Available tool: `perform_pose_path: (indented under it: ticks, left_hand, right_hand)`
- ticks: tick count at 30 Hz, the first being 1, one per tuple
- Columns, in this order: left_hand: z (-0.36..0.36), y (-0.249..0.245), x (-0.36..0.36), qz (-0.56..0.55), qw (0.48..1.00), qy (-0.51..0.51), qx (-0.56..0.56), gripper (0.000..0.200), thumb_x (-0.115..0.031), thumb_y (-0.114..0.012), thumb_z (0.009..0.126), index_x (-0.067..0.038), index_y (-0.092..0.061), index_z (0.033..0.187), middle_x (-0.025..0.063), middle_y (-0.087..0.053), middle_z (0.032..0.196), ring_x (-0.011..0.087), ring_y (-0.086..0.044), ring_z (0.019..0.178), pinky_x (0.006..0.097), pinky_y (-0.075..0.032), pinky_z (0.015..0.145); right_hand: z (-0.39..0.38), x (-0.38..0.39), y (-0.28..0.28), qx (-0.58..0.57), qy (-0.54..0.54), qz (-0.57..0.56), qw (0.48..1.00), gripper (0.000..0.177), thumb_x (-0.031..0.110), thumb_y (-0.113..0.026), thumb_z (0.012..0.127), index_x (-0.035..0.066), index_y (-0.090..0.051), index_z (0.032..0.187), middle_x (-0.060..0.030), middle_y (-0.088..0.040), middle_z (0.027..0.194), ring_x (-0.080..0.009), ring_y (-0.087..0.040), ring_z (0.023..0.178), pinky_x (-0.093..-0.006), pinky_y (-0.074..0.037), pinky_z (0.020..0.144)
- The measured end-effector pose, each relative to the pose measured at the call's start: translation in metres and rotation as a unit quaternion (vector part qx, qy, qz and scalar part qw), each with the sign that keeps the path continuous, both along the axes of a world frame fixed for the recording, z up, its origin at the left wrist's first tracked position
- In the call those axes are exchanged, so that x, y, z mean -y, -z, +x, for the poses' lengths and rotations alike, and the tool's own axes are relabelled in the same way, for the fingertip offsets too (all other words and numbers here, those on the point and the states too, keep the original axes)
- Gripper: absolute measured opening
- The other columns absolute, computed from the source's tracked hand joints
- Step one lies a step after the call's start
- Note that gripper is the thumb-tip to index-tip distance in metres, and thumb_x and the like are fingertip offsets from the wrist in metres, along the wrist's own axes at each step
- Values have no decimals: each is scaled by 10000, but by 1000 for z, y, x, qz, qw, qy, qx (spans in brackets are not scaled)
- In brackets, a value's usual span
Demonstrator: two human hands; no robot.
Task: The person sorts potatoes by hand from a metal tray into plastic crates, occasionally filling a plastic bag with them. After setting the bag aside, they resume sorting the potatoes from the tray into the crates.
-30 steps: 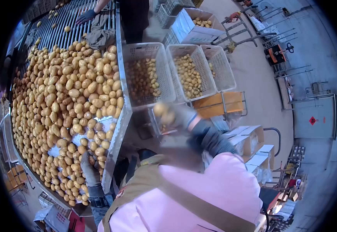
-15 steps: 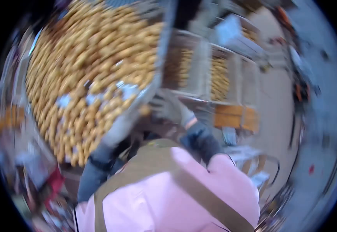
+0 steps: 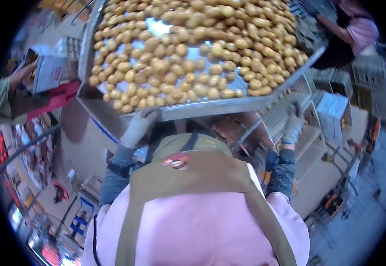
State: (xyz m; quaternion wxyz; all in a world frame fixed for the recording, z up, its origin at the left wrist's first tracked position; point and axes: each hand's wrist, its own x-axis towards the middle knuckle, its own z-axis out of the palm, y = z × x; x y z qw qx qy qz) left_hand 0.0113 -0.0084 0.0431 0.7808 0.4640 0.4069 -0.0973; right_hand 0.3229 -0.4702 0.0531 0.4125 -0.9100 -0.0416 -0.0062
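Many yellow potatoes (image 3: 159,65) lie spread over a metal-rimmed sorting table (image 3: 201,108) in front of me. My left hand (image 3: 136,127), in a pale glove with darker fingers, is at the table's near rim, its fingers bent over the edge. Off to the right, my right hand (image 3: 293,126) reaches over the side of a light plastic crate (image 3: 275,119). Its gloved fingers point away from me and look stretched out, though somewhat blurred. I make out no potato in either hand.
Beyond the table's right corner, another person's pink sleeve (image 3: 361,29) shows. A person's hand at far left touches a white box (image 3: 48,73). At right stand a second crate (image 3: 310,142) and a white carton (image 3: 332,111).
My hands have moved apart from the table corner, where they were close together beside a blurred yellowish thing. My right hand is now over the crate. The view has swung left.
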Motion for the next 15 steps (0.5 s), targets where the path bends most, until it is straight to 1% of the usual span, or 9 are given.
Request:
perform_pose_path:
  ticks: [1,2,3,4,5,9,11,13,15]
  left_hand:
    - [-4,-2,-3,7,1000,-26,3,344,-171,-548,1049,16,-560,1338,48,-682,1032,91,-634,823,197,-495,657]
    - [-5,-3,-6,13,999,-50,8,339,-170,-542,1051,13,-562,1336,49,-686,1024,98,-643,810,197,-497,646]
    - [-8,-2,-9,14,997,-73,14,334,-168,-536,1053,10,-563,1335,50,-691,1017,105,-651,797,198,-499,634]
    - [-12,2,-15,50,996,-74,-4,307,-162,-538,1051,7,-587,1303,63,-697,1037,114,-670,833,207,-514,634]
    - [-16,2,-18,59,991,-118,-7,304,-160,-538,1050,7,-594,1298,65,-697,1038,110,-671,834,207,-516,634]
    - [-31,8,-38,114,948,-298,-2,294,-135,-530,1047,8,-619,1288,87,-704,1093,115,-683,879,225,-534,673]
    - [-39,7,-57,151,926,-345,-12,299,-119,-526,1044,10,-615,1298,99,-705,1126,124,-684,907,233,-541,695]
    - [-51,18,-67,163,918,-361,-5,292,-110,-529,1041,3,-620,1294,111,-702,1159,129,-678,958,235,-542,741]
    - [-54,25,-74,170,924,-339,-39,292,-110,-525,1042,-1,-623,1294,110,-703,1158,142,-677,982,237,-542,781]
  right_hand:
    - [-17,-94,-14,-12,-79,95,992,429,131,-669,965,9,-595,1370,-122,-679,1239,-221,-627,1146,-339,-471,1024]
    - [-25,-168,-17,-118,-91,84,985,457,60,-651,921,-18,-568,1364,-161,-599,1348,-255,-560,1236,-357,-433,1073]
    - [-41,-231,-16,-147,-155,91,973,534,124,-727,880,23,-572,1381,-186,-600,1342,-286,-581,1219,-363,-446,1069]
    - [-38,-278,-9,-17,-341,4,940,664,283,-793,840,42,-551,1410,-211,-565,1384,-357,-545,1269,-392,-424,1103]
    - [-52,-321,19,59,-385,-79,918,749,390,-797,807,114,-527,1449,-188,-505,1460,-402,-450,1359,-471,-350,1161]
    - [-97,-425,29,170,-594,-241,749,769,430,-791,767,263,-512,1464,-137,-405,1559,-390,-341,1441,-569,-281,1163]
    - [-77,-423,54,138,-564,-162,798,551,307,-762,768,167,-641,1287,-170,-596,1317,-364,-544,1214,-487,-430,1012]
    - [-61,-404,45,179,-538,-148,810,397,210,-735,800,99,-678,1177,-187,-661,1120,-379,-614,1008,-490,-485,908]
    - [-49,-383,45,208,-491,-99,840,317,190,-721,834,71,-679,1125,-154,-678,1057,-324,-642,923,-451,-515,806]
